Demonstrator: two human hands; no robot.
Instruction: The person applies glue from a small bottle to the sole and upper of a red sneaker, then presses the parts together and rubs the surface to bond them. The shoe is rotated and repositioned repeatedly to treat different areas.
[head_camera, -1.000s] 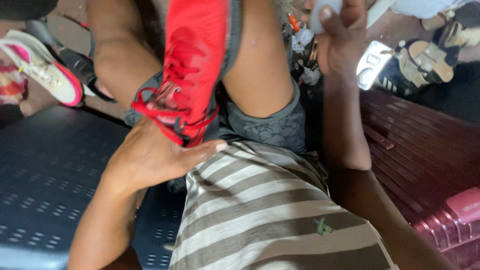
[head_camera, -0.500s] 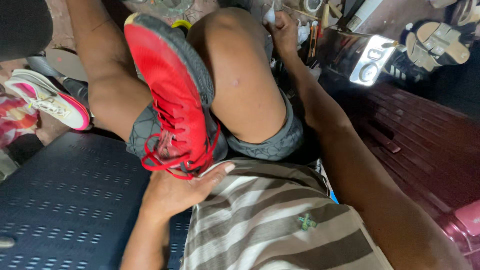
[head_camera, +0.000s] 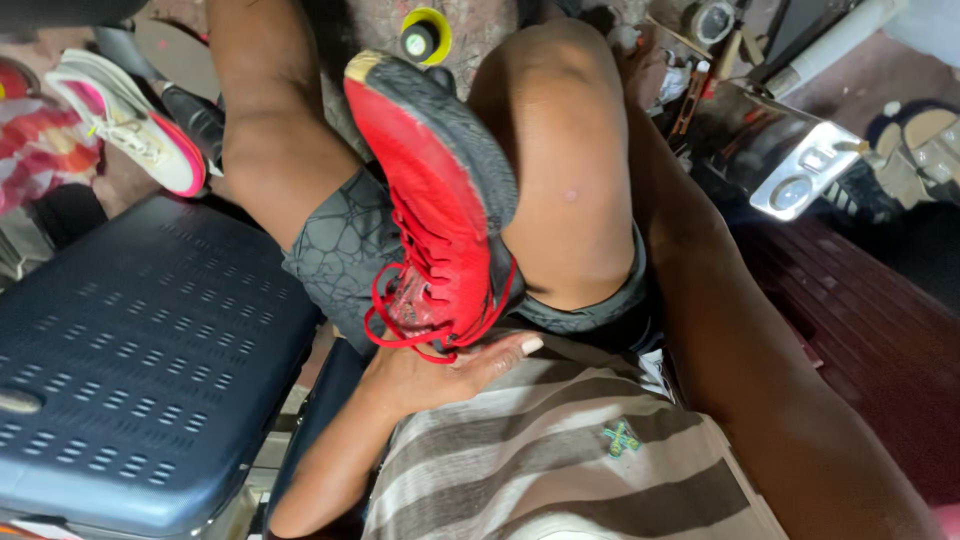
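Note:
A red lace-up shoe (head_camera: 435, 215) lies sole-up between my bare thighs, toe pointing away and its loose red laces hanging toward me. My left hand (head_camera: 440, 368) grips the shoe at its opening, just above my striped shirt. My right arm stretches away past my right knee (head_camera: 570, 150). My right hand (head_camera: 643, 72) is among the tools beyond the knee and is mostly hidden, so I cannot make out its grip.
A dark blue perforated plastic seat (head_camera: 130, 350) stands at my left. A white and pink sneaker (head_camera: 130, 130) lies on the floor beyond it. A yellow-capped bottle (head_camera: 425, 35), a shiny metal machine (head_camera: 790, 165), a sandal (head_camera: 920, 150) and a maroon ribbed surface (head_camera: 870, 330) surround my legs.
The red shoe has turned sole-up and settled lower between my thighs. My right hand dropped from a raised spot to the tools past my knee. My left hand stayed on the shoe.

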